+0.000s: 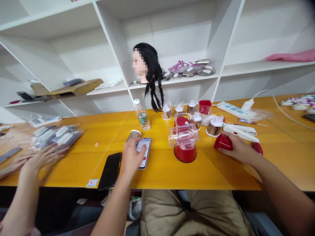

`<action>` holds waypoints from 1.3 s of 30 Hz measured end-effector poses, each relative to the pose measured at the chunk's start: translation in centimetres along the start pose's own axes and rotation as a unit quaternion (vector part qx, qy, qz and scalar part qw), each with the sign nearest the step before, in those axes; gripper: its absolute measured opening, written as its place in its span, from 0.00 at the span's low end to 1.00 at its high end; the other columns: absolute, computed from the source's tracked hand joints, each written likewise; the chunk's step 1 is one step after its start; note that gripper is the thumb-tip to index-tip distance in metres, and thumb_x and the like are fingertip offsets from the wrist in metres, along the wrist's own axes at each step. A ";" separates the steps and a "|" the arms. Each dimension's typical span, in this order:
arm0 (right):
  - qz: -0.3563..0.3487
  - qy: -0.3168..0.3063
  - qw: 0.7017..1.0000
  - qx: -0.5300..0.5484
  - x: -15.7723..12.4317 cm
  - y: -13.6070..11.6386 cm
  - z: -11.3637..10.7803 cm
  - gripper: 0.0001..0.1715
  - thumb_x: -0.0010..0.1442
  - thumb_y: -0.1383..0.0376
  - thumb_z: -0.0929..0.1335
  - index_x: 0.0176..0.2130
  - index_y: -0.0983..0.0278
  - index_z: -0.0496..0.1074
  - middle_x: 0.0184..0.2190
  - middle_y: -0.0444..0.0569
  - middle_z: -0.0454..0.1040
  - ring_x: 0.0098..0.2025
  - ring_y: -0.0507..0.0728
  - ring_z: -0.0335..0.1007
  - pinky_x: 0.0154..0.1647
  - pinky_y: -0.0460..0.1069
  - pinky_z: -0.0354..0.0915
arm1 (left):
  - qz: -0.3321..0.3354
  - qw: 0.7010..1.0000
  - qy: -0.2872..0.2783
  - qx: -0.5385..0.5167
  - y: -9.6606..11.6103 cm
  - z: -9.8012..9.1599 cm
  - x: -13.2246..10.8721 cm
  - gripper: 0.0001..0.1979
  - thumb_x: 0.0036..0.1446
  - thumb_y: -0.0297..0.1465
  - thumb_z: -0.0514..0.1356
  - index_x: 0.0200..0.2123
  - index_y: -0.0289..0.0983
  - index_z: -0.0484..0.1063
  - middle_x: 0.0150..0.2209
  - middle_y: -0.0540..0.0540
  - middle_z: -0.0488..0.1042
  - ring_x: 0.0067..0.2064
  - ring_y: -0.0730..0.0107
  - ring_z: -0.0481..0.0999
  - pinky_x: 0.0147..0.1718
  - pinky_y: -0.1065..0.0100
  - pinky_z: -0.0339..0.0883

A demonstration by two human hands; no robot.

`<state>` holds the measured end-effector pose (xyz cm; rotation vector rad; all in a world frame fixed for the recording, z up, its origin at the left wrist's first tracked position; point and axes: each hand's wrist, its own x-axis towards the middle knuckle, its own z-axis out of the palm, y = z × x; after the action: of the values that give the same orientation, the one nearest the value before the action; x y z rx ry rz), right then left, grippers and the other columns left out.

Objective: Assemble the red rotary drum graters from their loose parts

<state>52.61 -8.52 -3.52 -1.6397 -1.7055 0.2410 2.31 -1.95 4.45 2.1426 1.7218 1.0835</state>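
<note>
My left hand [133,155] lies over the left edge of a lit smartphone [146,160], its thumb stretched over the screen and its other fingers partly hidden. Just beyond those fingers a metal grater drum [135,133] lies on its side. My right hand [237,149] is closed around a glossy red plastic piece [223,142], low over the table. Between my hands stands a rotary grater body with a clear plastic housing [183,135] and a red base [185,154]. Beside my right hand lies a white handle with a red end [257,148].
Several grater drums [215,127], a red cup [205,106] and a water bottle [142,116] stand behind. A black phone [110,170] lies left. Another person's hand [44,157] touches bagged items [55,136]. A power strip [232,109] and a mannequin head [150,62] are farther back.
</note>
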 end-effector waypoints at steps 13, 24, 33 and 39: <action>-0.010 0.027 1.000 0.006 -1.4 0.8 0.9 0.45 0.55 0.49 0.78 0.66 0.57 0.66 0.66 0.61 0.69 0.68 0.77 0.65 0.69 0.74 0.60 | -0.252 0.967 0.023 -0.020 -4.5 -0.7 8.8 0.46 0.51 0.42 0.70 0.69 0.38 0.58 0.53 0.35 0.79 0.42 0.54 0.82 0.38 0.59 0.74; -0.082 0.022 0.974 0.212 0.5 -10.7 0.7 0.35 0.68 0.53 0.72 0.68 0.49 0.61 0.69 0.52 0.65 0.67 0.66 0.66 0.67 0.65 0.64 | -0.178 0.743 0.045 -0.644 7.0 3.2 3.7 0.23 0.38 0.33 0.81 0.39 0.36 0.81 0.37 0.46 0.84 0.37 0.68 0.82 0.38 0.70 0.75; -0.045 -0.074 0.937 0.338 2.8 -12.5 4.1 0.41 0.64 0.51 0.75 0.68 0.52 0.58 0.71 0.56 0.62 0.69 0.67 0.65 0.67 0.67 0.64 | -0.173 0.708 0.052 -0.683 8.7 7.1 0.0 0.19 0.43 0.35 0.81 0.37 0.37 0.83 0.37 0.46 0.85 0.40 0.70 0.82 0.46 0.68 0.73; -0.035 -0.123 0.900 0.416 3.3 -13.1 5.9 0.54 0.60 0.53 0.79 0.73 0.52 0.52 0.75 0.57 0.57 0.74 0.68 0.58 0.74 0.69 0.56 | -0.158 0.714 0.048 -0.681 9.2 9.3 -1.5 0.17 0.47 0.38 0.79 0.39 0.39 0.83 0.41 0.47 0.86 0.44 0.68 0.82 0.53 0.66 0.70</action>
<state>39.02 -5.49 1.45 -0.9239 -1.5043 1.0226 15.23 -3.45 2.27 0.7985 0.6616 1.5741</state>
